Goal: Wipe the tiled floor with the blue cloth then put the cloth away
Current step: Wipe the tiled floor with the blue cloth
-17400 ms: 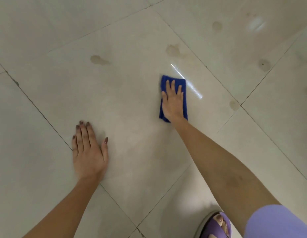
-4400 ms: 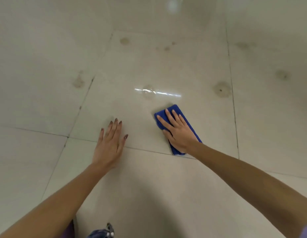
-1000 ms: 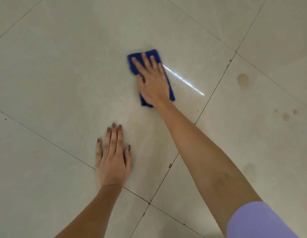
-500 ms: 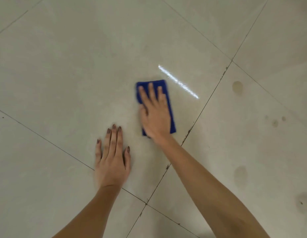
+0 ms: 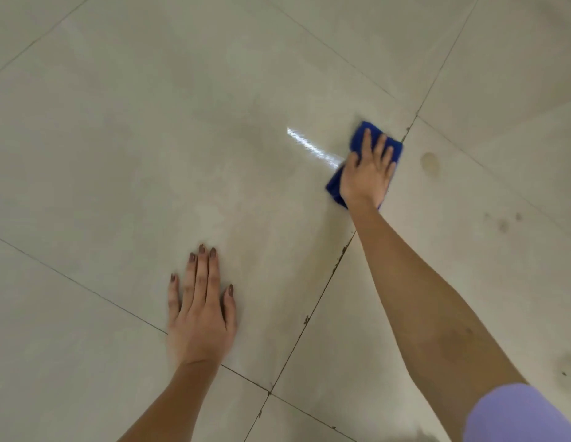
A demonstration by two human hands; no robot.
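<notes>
Blue cloth (image 5: 335, 187) — mostly under right hand (image 5: 367, 175)

Your right arm reaches forward and fully extended, forearm bare. Your right hand (image 5: 367, 173) lies palm down, fingers straight and slightly spread, pressing flat on the blue cloth (image 5: 333, 186). Your left hand (image 5: 199, 317) is planted nearer you, palm down, fingers straight and close together, thumb out to the side, wrist bent back under your weight-bearing arm.

round brown stain (image 5: 430, 162) | light streak (image 5: 312, 149) | lilac sleeve (image 5: 520, 416), lower right
</notes>
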